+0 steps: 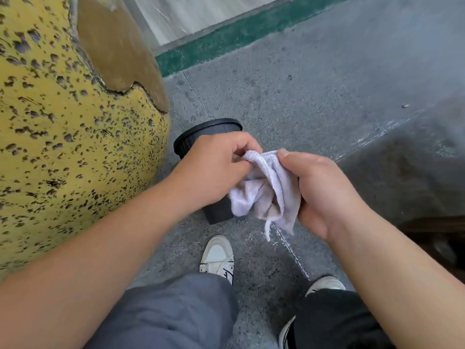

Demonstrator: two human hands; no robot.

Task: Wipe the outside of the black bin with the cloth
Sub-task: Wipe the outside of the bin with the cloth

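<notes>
Looking down at my two hands bunching a white cloth above a black bin on a grey floor.

A big yellow pitted pillar (75, 137) fills my left side, standing on grey speckled paving (314, 91). The black bin (208, 133) stands upright just beside the pillar's base, partly hidden behind my hands. My left hand (214, 167) pinches the top edge of the cloth (266, 192) with curled fingers; my right hand (324, 195) wraps around its other side, thumb on top. Below, my white shoe (217, 255) points toward the bin.
</notes>
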